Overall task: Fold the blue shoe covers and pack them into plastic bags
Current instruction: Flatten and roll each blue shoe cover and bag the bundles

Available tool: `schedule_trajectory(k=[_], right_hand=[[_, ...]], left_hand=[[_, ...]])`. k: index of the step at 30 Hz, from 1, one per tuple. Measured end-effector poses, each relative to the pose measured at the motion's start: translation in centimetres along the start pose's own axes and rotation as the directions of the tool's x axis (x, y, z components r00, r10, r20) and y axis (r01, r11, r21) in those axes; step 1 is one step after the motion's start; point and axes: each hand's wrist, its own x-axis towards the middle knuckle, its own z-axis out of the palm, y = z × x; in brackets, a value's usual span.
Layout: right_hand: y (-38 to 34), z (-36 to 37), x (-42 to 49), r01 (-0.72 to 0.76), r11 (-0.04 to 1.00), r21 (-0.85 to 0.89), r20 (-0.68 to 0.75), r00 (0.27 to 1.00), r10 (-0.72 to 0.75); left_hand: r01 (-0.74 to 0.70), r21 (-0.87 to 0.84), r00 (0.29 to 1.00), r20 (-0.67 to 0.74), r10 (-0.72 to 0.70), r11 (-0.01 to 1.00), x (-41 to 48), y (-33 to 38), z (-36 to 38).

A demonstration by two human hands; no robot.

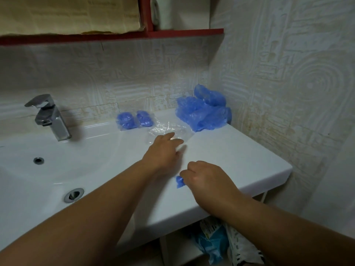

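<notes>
A heap of loose blue shoe covers lies in the back right corner of the white washbasin counter. Two packed bags, each holding a folded blue cover, rest by the back wall. Clear empty plastic bags lie in front of the heap. My left hand reaches over them, fingertips touching the plastic. My right hand is closed on a small folded blue shoe cover just above the counter near its front.
A chrome tap stands at the back left above the basin, with its drain and overflow hole. A red shelf hangs overhead. The tiled wall closes the right side. Bags lie under the counter.
</notes>
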Motion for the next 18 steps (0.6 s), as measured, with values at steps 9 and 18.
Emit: schedule_trajectory(k=[9,18], right_hand=[[1.9,1.1,-0.1,-0.245,0.956,0.164,0.093,0.968,0.232],[-0.6,-3.3,0.9,-0.427,0.864,0.267,0.142,0.904,0.403]], left_hand=[[-0.016,-0.223,0.905,-0.418,-0.081,0.975,0.6,-0.2,-1.9],[-0.085,-0.026,0.993,-0.085,0.083,0.996,-1.0,0.0,-1.7]])
